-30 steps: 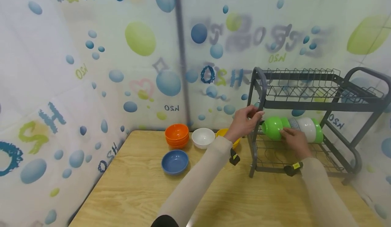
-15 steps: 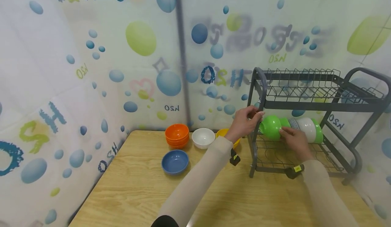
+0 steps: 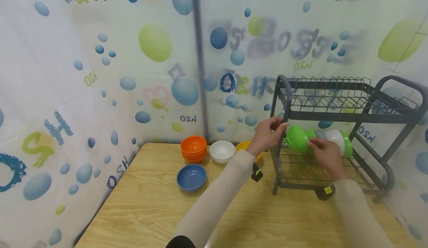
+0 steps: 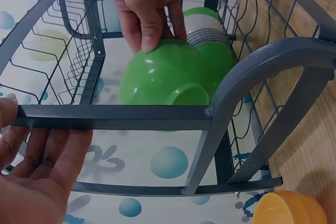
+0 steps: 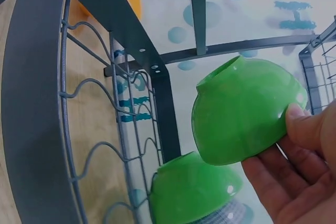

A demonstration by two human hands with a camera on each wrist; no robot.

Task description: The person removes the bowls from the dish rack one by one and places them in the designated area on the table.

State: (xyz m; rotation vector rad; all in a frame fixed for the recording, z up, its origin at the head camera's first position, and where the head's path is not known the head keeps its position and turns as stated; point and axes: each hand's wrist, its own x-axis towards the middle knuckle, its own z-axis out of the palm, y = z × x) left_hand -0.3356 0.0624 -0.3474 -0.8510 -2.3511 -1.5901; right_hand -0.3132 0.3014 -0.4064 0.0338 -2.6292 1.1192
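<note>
My right hand (image 3: 326, 157) pinches the rim of a green bowl (image 3: 296, 139) between thumb and fingers, on the lower level of a grey two-tier dish rack (image 3: 334, 116). In the right wrist view this bowl (image 5: 244, 111) is tilted and apart from a second green bowl (image 5: 189, 187) below it. A white bowl (image 3: 334, 138) and another green one stand on edge in the same row, and a patterned band shows between them. My left hand (image 3: 268, 133) grips the rack's left side bar (image 4: 115, 116), with the thumb on one side and the fingers on the other.
Left of the rack, on the wooden table (image 3: 150, 207), are stacked orange bowls (image 3: 193, 149), a white bowl (image 3: 222, 151) and a blue bowl (image 3: 191, 178). A yellow bowl (image 3: 243, 144) is partly hidden behind my left arm. A patterned curtain (image 3: 160, 103) hangs behind.
The green bowl in my right hand has tilted and come away from the row. My right hand has shifted slightly. The left hand stays on the rack bar.
</note>
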